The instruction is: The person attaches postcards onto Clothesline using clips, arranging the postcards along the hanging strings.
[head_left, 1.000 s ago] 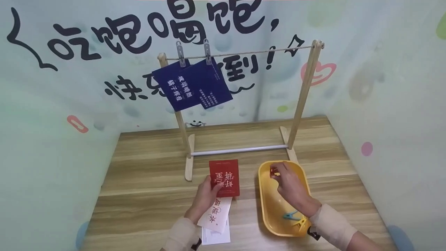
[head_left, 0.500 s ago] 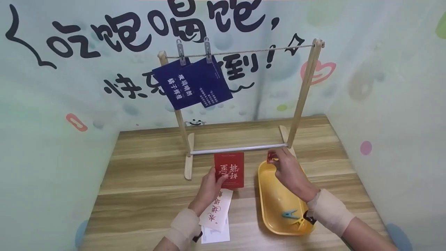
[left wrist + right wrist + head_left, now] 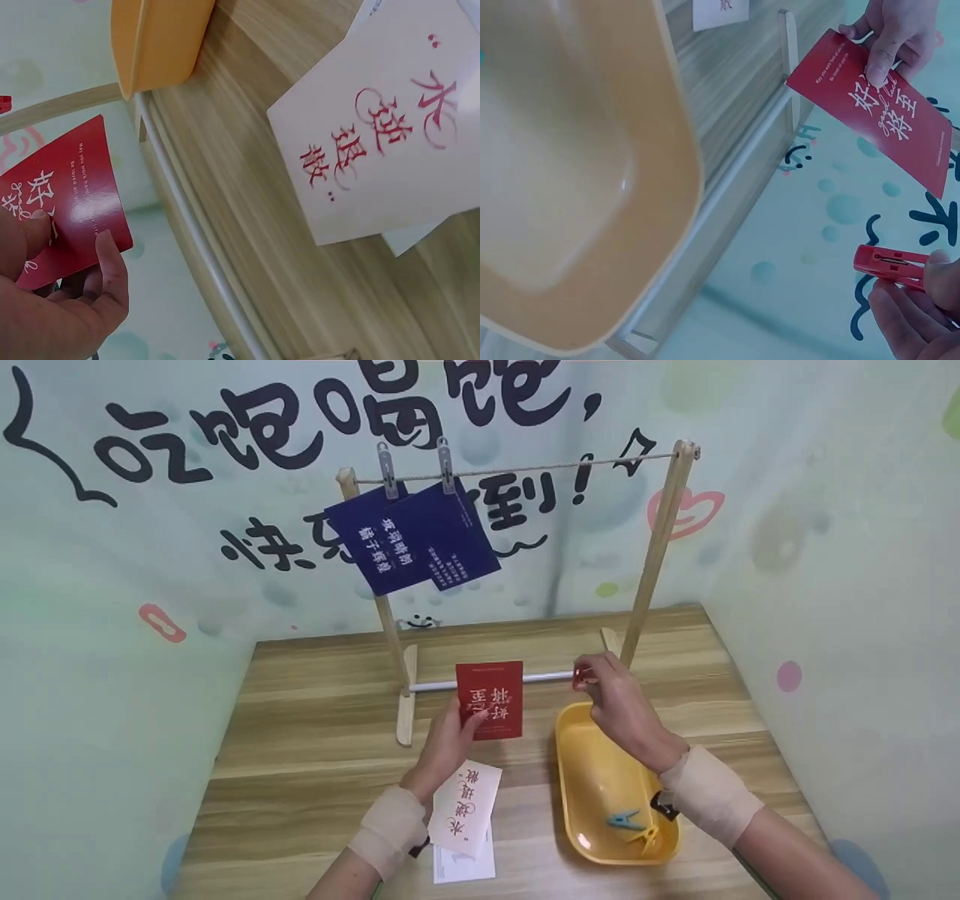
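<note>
My left hand (image 3: 448, 739) pinches a red card (image 3: 490, 690) with white lettering, thumb on its front and fingers behind, raised off the table. In my right hand (image 3: 624, 709) a red clothespin (image 3: 889, 264) is pinched between thumb and fingers, above the far end of a yellow basin (image 3: 574, 810). Card and clothespin are apart. Two dark blue cards (image 3: 446, 536) hang overlapping from a cord (image 3: 555, 471), each under a grey clothespin (image 3: 447, 469). A white card with red writing (image 3: 465, 810) lies on another pale card (image 3: 457, 866) below my left hand.
A wooden frame (image 3: 656, 559) carries the cord between two posts, with a white bar (image 3: 547, 677) low across it. Inside the basin lie a blue clothespin (image 3: 624, 820) and a yellow clothespin (image 3: 646, 838). Printed walls enclose the wooden table (image 3: 300, 780) at the back and sides.
Both hands have moved away from me, toward the frame. The red clothespin has come up out of the basin's area in my right hand, and the red card has risen with my left.
</note>
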Motion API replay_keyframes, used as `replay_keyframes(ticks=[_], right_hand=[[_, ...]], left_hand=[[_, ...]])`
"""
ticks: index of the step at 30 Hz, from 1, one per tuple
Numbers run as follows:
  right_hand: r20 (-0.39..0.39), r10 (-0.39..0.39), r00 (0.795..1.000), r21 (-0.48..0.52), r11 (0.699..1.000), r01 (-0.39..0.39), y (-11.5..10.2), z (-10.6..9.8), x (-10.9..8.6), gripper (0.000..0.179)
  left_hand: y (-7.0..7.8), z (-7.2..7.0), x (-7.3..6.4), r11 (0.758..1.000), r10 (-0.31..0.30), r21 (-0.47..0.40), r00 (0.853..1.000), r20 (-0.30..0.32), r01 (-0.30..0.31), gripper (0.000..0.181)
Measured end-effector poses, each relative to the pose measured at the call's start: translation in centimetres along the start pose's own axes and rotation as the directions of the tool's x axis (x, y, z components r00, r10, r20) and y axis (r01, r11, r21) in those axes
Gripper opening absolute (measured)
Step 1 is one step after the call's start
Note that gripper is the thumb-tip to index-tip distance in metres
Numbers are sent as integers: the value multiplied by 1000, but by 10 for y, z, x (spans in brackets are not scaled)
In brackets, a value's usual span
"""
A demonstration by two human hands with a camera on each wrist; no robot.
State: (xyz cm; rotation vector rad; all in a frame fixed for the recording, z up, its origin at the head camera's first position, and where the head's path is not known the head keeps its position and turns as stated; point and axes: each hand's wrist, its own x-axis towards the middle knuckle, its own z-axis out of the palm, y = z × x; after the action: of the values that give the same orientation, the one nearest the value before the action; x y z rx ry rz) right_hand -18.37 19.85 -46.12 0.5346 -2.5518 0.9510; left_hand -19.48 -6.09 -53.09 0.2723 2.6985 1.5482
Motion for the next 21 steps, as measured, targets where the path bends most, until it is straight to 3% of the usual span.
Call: replay_keyframes(ticks=[9, 21], right_hand=[[-8, -20, 1000, -55, 998, 20, -2, -14, 16, 23], [-14, -70, 997, -128, 989, 67, -9, -15, 37, 19]], left_hand=[[17, -10, 13, 1000, -8, 19, 1000, -6, 9, 32], [27, -5, 21, 1000, -9, -1, 1000, -27, 9, 34]])
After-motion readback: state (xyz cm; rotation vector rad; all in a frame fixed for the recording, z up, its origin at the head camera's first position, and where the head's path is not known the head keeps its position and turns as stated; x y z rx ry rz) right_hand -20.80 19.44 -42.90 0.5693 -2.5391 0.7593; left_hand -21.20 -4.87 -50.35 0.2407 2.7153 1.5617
